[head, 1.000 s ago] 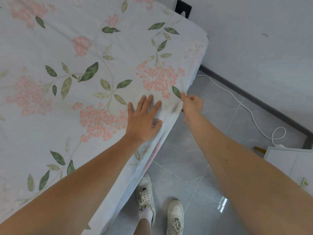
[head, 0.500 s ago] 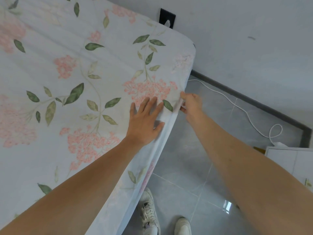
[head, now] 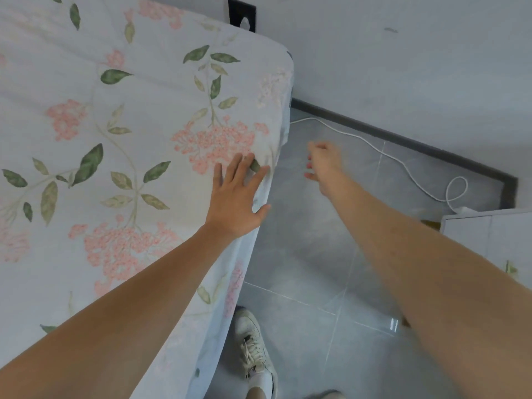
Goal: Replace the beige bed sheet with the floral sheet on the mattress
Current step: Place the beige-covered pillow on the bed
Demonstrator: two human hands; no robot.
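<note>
The left hand (head: 239,197) lies flat, fingers spread and straight, pressing the floral sheet (head: 121,145) onto the top of the mattress, right at the side edge. Its fingertips touch a green printed leaf just inside that edge; the thumb reaches over the edge.

The right hand (head: 322,162) is in the air over the tiled floor (head: 311,254), beside the bed and apart from the cloth. It is blurred by motion; the fingers look loosely curled with nothing in them, though the blur makes this uncertain.

The sheet's hanging side edge runs from near the person's shoes (head: 256,358) away toward the rounded far corner (head: 276,67) by the wall. That edge lies to the left of the right hand, between the two hands, and the left hand is the one already on it. No beige sheet is visible; the floral sheet covers all of the mattress that shows, so the task looks close to done, with only smoothing or tugging along this side left.

Half a second ago the right hand pinched the sheet's edge just beside the left fingertips. Now it has let go and drawn off to the right, while the left hand stays pressed in the same spot.

A white cable (head: 403,165) trails across the floor along the wall.
</note>
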